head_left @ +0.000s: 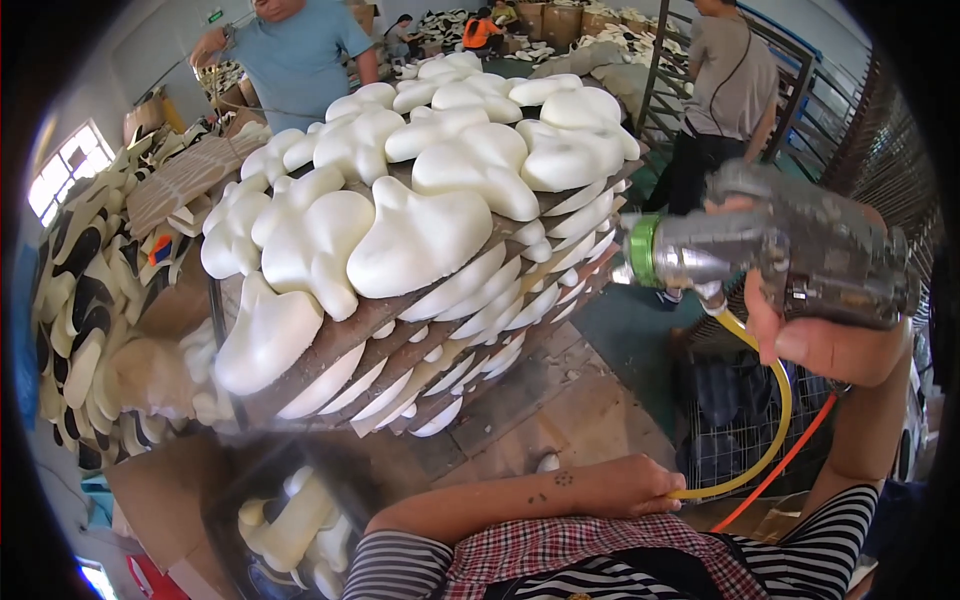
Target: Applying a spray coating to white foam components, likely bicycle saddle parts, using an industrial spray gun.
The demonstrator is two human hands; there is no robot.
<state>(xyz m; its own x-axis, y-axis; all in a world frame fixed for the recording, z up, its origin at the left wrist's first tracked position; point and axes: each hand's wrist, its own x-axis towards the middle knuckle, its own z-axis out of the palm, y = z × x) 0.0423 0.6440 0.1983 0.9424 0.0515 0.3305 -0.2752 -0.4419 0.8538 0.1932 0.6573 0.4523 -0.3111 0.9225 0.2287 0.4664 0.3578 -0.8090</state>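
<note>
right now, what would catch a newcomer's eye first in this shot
The heap of white foam pieces piled on a stack of brown boards fills the middle of the view. At right, the right hand has its grip around a grey metal spray gun with a green collar, nozzle pointing at the stack. Below it, the left hand holds the yellow hose, beside a red one.

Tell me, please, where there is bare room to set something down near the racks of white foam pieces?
Bare floor lies between the stacked racks and the wire basket. The rack tops are crowded with white foam pieces; piles fill the left side.
</note>
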